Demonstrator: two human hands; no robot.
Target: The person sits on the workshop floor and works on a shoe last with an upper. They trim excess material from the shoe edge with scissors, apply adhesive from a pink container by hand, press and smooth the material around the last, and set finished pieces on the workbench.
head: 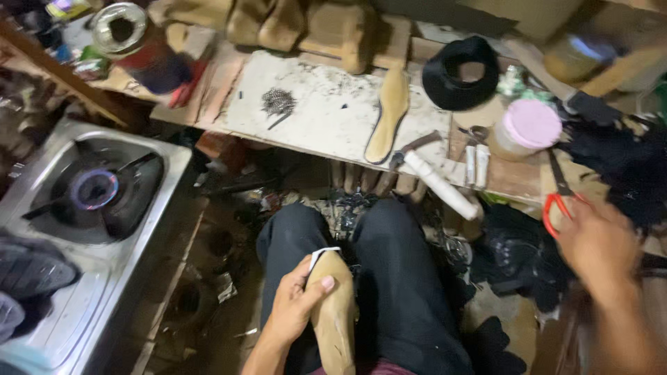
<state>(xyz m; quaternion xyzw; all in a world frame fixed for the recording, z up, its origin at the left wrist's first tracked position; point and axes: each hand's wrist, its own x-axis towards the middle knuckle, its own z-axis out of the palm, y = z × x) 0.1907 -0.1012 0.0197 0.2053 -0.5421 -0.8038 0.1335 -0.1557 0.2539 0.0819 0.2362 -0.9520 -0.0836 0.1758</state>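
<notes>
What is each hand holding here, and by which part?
Left hand grips the wooden shoe last near its upper end. Right hand reaches the red-handled scissors; grip unclear.

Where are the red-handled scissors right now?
The red-handled scissors lie at the right end of the workbench, just below the pink-lidded jar, with the right hand reaching at their handles.

Left hand (295,302) rests low with fingers (321,285) curled closed; right hand (596,244) reaches forward, blurred.

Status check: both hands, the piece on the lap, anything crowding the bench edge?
Left hand grips tan shoe last on lap. Right hand at red-handled scissors on bench edge. Hammer overhangs the edge nearby; gas burner lit.
</notes>
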